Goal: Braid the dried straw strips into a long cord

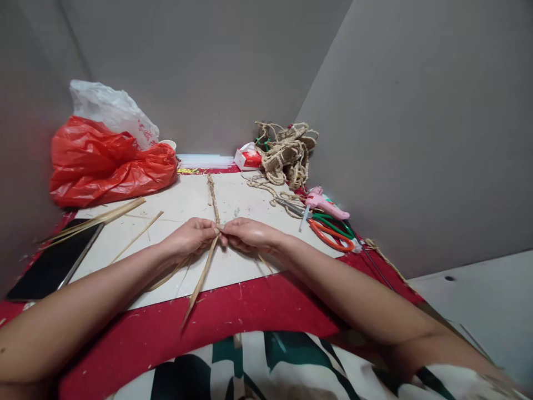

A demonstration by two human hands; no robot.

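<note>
A narrow braid of straw point(214, 199) runs away from me over the white board point(258, 205). At its near end my left hand point(195, 236) and my right hand point(244, 233) meet, both closed in a pinch on the straw. Loose straw strands point(202, 276) fan out below my fingers, one long strand pointing toward me and others slanting to the left and right. Just where each fingertip grips is partly hidden. Another loose straw strip point(137, 237) lies on the board left of my left hand.
A red plastic bag point(108, 166) and a black tablet point(58, 258) are at left, with straw strips point(112, 213) across the tablet. Coiled straw rope point(287, 155) and a tissue pack point(249, 158) stand behind. Orange-handled scissors point(331, 236) and a pink glue gun point(325, 204) lie right.
</note>
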